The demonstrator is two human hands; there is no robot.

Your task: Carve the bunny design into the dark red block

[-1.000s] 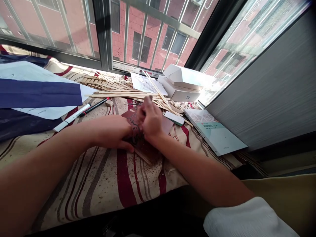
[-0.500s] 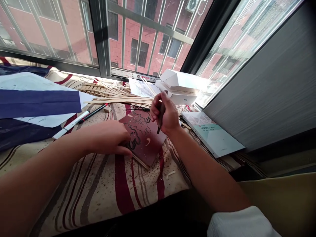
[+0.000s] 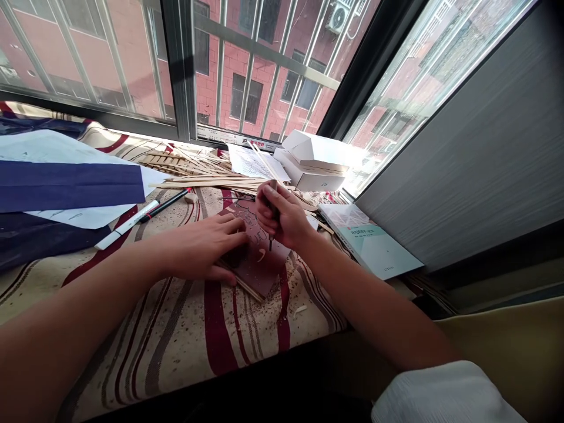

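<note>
A reddish-brown carving block (image 3: 263,275) lies on the striped cloth, with dark drawn outlines and cut-away lines on its face. My left hand (image 3: 209,244) rests on the block's left side, fingers stretched over the surface and thumb along the near edge. Wrapped in a fist, my right hand (image 3: 286,216) grips a carving gouge (image 3: 271,242), held nearly upright with its metal tip down at the block's face. Whether the tip touches cannot be told. A pale curled shaving (image 3: 261,255) sits on the block close to the tip.
Crumbs and shavings dot the striped cloth (image 3: 185,341). Thin wooden sticks (image 3: 211,181), a drawing sheet (image 3: 253,161) and a white box (image 3: 317,176) lie by the window. A book (image 3: 374,244) is at right; a white marker (image 3: 127,225) and dark pen (image 3: 165,205) at left.
My right hand has moved down and left, bringing the gouge's tip to the block. My left hand's fingers have spread forward onto the block's face.
</note>
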